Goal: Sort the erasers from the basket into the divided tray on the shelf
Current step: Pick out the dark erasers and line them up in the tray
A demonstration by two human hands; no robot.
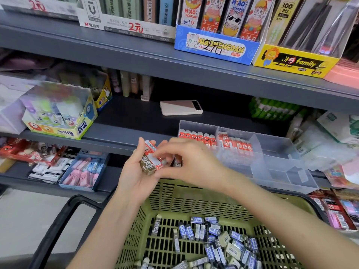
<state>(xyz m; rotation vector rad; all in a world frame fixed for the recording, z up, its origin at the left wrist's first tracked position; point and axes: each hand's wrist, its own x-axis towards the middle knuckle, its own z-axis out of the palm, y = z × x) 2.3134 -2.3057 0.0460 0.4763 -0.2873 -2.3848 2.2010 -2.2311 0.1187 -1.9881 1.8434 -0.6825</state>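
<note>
Nearest to us, at the bottom of the frame, the green basket (174,200) stood with a heap of loose erasers (223,239) in blue-and-white sleeves on its slatted floor, mostly toward the lower right. Its black handle (64,220) curved out at the lower left.

Above the basket's far rim, near the centre of the frame, our left hand (134,171) was turned palm up. Its fingers were curled round a small stack of erasers (150,162), some in red sleeves and one in a brownish sleeve marked 2B. Our right hand (192,162) reached in from the right, and its thumb and forefinger pinched the right-hand end of that stack.

Just beyond the hands, right of centre, the clear divided tray (281,171) sat on the shelf (126,125). A row of red erasers (198,137) stood upright in its far-left compartment, and a second red row (236,145) stood in the compartment beside it. The nearer and right-hand compartments looked bare, as far as we could tell through the plastic.

Farther back on the same shelf lay a pale phone (180,107), and a glue box (62,121) stood at the left. On the upper shelf, at the top right, stood a blue display box (215,47) and a yellow one (295,62).
</note>
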